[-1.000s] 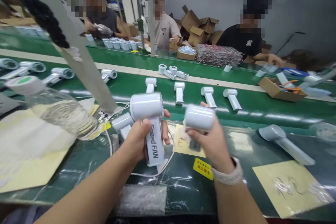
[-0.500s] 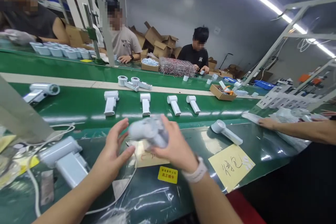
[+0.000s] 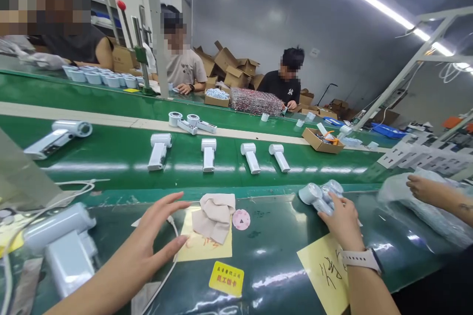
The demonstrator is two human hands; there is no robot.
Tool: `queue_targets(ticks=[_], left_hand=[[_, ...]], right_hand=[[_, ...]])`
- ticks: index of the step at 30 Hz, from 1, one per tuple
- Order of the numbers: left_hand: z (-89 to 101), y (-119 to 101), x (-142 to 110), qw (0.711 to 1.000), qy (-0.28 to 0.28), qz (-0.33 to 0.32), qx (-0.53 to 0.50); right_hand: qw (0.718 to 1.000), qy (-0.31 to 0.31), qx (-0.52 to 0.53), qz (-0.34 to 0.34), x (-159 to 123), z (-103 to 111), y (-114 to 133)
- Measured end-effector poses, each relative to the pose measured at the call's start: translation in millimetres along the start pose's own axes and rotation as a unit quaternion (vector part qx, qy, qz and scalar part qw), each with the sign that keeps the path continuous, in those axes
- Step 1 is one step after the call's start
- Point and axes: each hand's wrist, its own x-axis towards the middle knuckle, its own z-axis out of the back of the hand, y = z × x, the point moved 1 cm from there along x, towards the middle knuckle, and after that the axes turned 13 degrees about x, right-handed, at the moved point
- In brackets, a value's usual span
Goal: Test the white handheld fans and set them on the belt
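A worker's right hand is gripping white fans while the left hand is hanging open (fingers spread, holding nothing) near a beige cloth.

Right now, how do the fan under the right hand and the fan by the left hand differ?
The fan under the right hand is held against a second fan; the fan by the left hand lies alone, untouched. The first looks smaller, being farther off. Both are pale handheld fans.
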Motion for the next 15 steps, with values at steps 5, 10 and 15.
queue_targets(ticks=[5, 10, 15], left_hand=[[-5.6, 3, -8, 1.000, -0.014, 0.002, -0.006], [-5.0, 0, -6, 1.000, 0.017, -0.019, 0.007], [-4.3, 1, -2, 1.000, -0.022, 0.004, -0.001]], right_hand=[[0.995, -0.067, -0.036, 0.063, 22, -4, 4], [0.989, 0.072, 0.065, 0.113, 75, -60, 67], [0.994, 0.089, 0.069, 0.018, 100, -121, 132]])
